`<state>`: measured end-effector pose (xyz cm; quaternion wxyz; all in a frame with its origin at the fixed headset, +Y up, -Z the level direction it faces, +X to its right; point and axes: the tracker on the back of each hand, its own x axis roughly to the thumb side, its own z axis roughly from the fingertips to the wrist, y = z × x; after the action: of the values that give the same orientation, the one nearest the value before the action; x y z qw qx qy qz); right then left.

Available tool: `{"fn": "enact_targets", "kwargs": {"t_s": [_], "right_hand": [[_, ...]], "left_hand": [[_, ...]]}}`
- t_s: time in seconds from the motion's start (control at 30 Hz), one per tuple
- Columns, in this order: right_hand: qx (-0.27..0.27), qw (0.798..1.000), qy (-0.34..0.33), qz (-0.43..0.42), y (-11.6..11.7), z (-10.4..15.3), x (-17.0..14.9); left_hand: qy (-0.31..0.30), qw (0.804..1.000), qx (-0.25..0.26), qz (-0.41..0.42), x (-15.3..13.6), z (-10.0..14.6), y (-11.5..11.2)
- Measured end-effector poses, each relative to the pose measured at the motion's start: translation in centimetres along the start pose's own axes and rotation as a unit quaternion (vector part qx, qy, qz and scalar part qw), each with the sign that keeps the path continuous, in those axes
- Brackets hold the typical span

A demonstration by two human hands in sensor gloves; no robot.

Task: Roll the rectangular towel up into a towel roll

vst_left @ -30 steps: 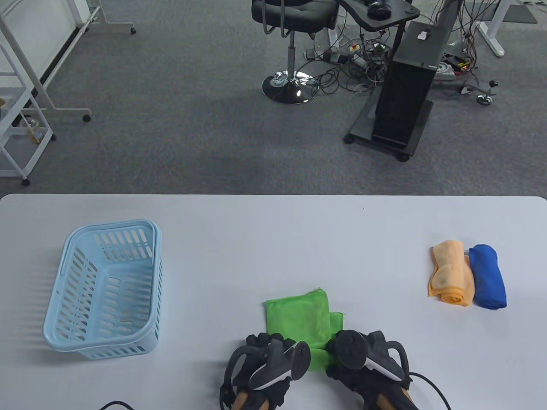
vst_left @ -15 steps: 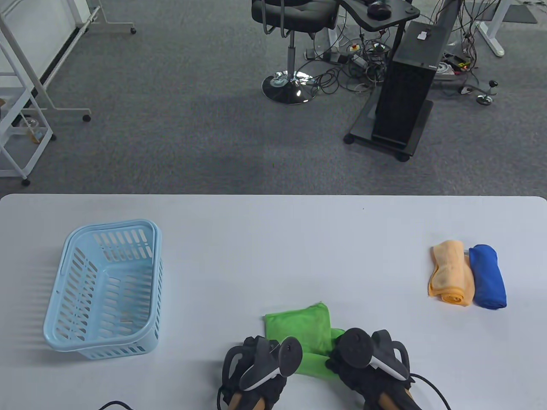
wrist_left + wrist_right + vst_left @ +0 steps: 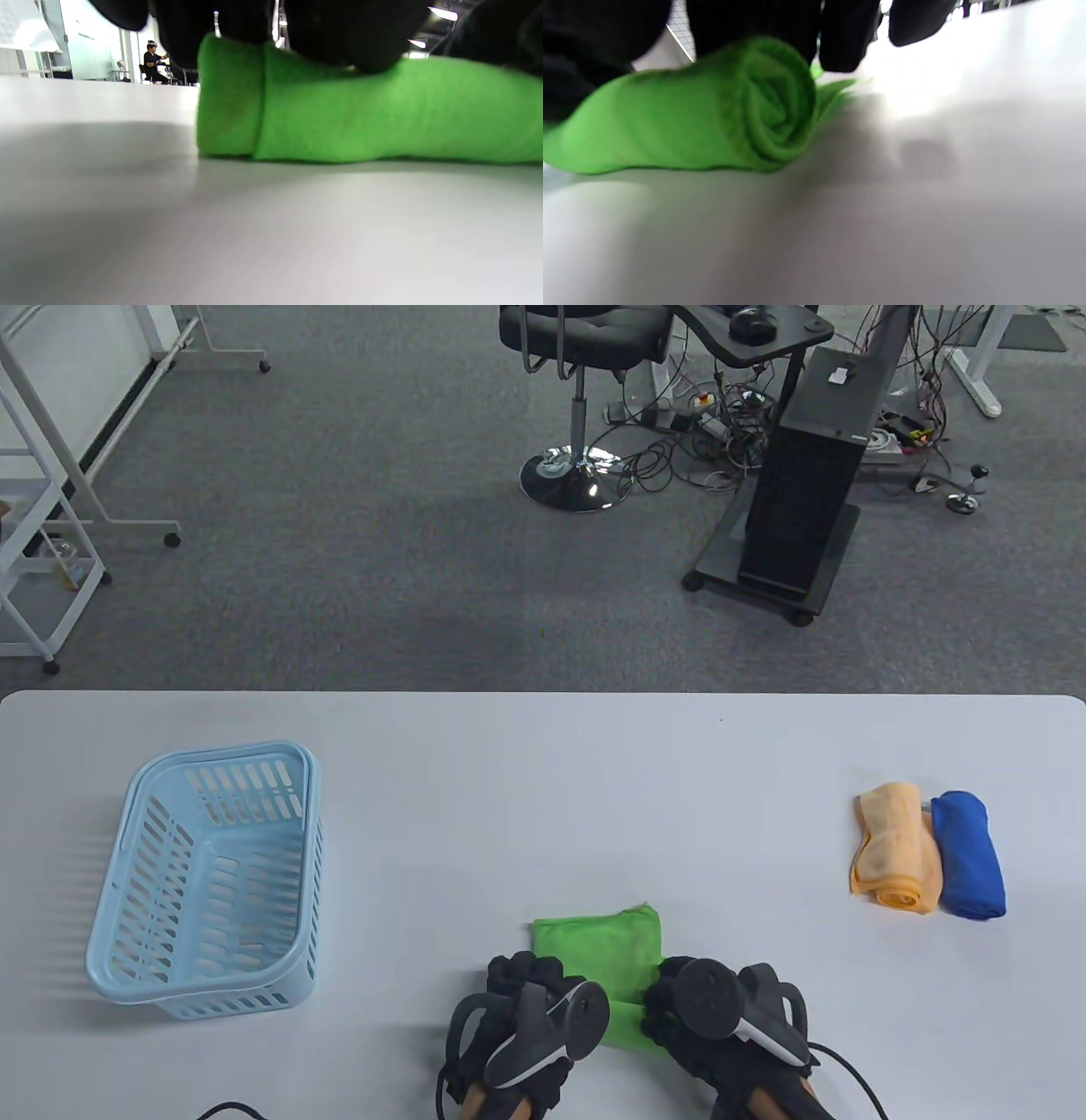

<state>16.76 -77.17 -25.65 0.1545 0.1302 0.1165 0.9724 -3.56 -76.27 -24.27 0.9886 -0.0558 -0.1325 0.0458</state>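
Since a second ago the flat green part of the towel (image 3: 602, 950) has grown shorter and its far edge has drawn nearer the hands, while the rolled part under them has thickened. It lies near the front edge of the counter (image 3: 543, 780), about midway along it. From the right wrist view the end of the roll shows a neat spiral of several turns, with a loose flap running away behind it; from the left wrist view the roll sits flat on the counter as a thick, even tube. So I judge the rolling more than half done: a short unrolled strip is left, and the last edge has yet to be tucked down. The left hand (image 3: 526, 1027) lies on the left end of the roll with its fingers curled over the top, pressing it; the right hand (image 3: 721, 1027) does the same at the right end. Farther off, toward the right edge of the counter, an orange towel roll (image 3: 895, 861) and a blue towel roll (image 3: 967, 857) lie touching side by side. Toward the left edge stands a pale blue basket (image 3: 119, 899).
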Motion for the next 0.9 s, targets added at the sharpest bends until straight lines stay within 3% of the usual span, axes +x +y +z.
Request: {"fn": "enact_targets", "kwargs": {"t_s": [0.1,0.23,0.67,0.9], "right_hand": [[0.032,0.999,0.005,0.019,0.3,0.0,0.0],[0.037,0.999,0.013,0.032,0.7,-0.2,0.1],[0.018,1.000,0.016,0.010,0.5,-0.2,-0.5],[-0.012,1.000,0.020,-0.007,0.2,-0.1,-0.4]], "left_hand": [[0.000,0.999,-0.029,0.018,-0.3,0.0,-0.2],[-0.012,0.997,-0.065,-0.037,0.3,-0.2,-0.6],[0.004,0.999,-0.028,0.025,-0.7,-0.1,-0.3],[0.011,0.999,-0.038,0.019,-0.5,0.0,-0.5]]}}
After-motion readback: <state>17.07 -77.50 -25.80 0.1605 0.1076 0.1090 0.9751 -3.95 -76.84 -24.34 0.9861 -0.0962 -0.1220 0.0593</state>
